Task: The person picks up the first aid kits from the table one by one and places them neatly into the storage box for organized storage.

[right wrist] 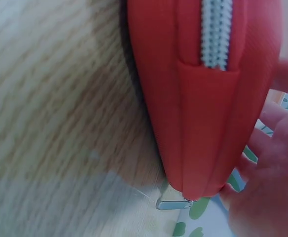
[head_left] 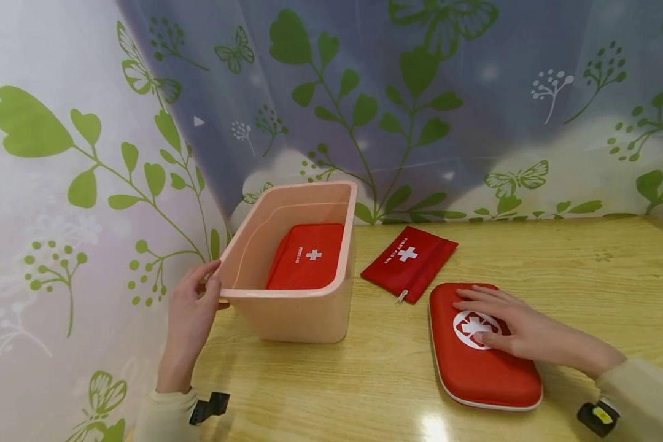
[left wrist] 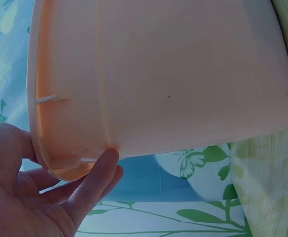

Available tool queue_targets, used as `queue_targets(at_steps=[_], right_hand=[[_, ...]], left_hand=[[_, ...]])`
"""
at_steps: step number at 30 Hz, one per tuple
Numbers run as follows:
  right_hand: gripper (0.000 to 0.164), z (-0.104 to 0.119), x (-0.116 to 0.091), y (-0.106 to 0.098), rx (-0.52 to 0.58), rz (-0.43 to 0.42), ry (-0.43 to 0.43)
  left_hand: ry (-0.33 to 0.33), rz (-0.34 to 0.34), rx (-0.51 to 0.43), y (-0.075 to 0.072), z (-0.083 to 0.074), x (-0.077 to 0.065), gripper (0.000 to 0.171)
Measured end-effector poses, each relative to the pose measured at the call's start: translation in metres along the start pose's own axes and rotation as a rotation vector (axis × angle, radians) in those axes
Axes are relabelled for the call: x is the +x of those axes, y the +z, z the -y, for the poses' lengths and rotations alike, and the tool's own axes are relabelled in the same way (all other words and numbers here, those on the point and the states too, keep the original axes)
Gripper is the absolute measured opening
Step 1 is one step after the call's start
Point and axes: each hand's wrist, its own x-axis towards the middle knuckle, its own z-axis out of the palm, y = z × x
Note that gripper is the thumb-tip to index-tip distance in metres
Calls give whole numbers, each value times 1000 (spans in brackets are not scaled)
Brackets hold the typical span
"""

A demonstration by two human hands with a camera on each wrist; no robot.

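Note:
A pale pink plastic bin [head_left: 304, 319] stands on the table, and my left hand [head_left: 193, 313] grips its near left corner rim. In the left wrist view the thumb and fingers [left wrist: 97, 180] close around that rim. Inside the bin lies a red first aid bag [head_left: 323, 270] with a white cross. My right hand [head_left: 530, 331] rests on top of a red hard-shell first aid case [head_left: 483, 380], fingers spread over its round white emblem. The right wrist view shows the case's side, with a white zipper [right wrist: 216, 34] and a metal pull [right wrist: 173, 204].
Between bin and case, a flat red first aid pouch [head_left: 420, 261] with a zipper pull lies on the wood-grain table [head_left: 585, 270]. Printed curtains with green leaves [head_left: 414, 132] hang behind the table and along its left side.

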Motion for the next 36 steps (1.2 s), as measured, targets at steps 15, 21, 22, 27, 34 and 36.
queue_targets(at_steps=[15, 21, 22, 27, 34, 36], right_hand=[[52, 24, -2, -6, -119, -37, 184], [85, 36, -4, -5, -217, -2, 409], [89, 36, -4, -4, -220, 12, 434], [99, 36, -7, 4, -195, 55, 496], [105, 34, -5, 7, -172, 78, 545], [108, 32, -3, 7, -143, 74, 561]], left_hand=[[-8, -2, -4, -1, -1, 0, 36], [-3, -5, -20, -2, 0, 1, 36], [-3, -4, -21, -2, 0, 2, 36], [-11, 3, -19, -1, 1, 1, 36], [-16, 7, -11, 0, 3, 1, 38], [-14, 5, -13, 0, 2, 1, 37]])
